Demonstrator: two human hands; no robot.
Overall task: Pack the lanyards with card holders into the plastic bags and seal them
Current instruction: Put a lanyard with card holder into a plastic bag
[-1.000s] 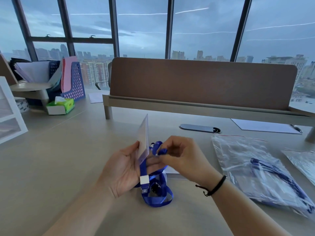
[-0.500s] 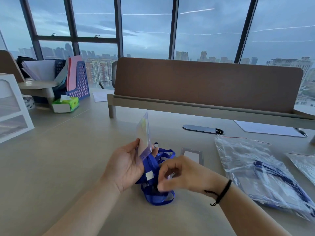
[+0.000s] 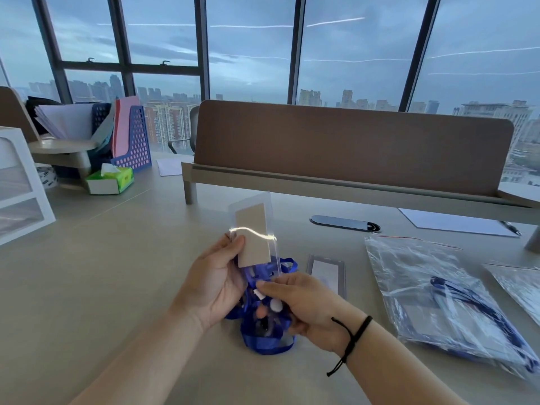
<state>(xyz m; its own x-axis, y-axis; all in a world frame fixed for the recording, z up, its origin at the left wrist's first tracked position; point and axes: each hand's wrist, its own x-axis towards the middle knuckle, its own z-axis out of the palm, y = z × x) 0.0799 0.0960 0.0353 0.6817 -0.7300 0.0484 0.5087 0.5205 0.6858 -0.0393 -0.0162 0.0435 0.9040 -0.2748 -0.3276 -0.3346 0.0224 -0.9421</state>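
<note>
Gathering comes first: the blue lanyard (image 3: pixel 264 331) is bunched between both hands above the near middle of the desk (image 3: pixel 96 273), its clear card holder (image 3: pixel 253 233) held upright. The holder's edge is pinched by the left hand (image 3: pixel 214 283), thumb on its face, while the strap bundle is gripped by the curled fingers of the right hand (image 3: pixel 304 306). The loops are best kept compact, so nothing snags at a bag mouth. A filled plastic bag (image 3: pixel 444 302) lies toward the right edge, a spare holder (image 3: pixel 327 274) just beside the hands.
</note>
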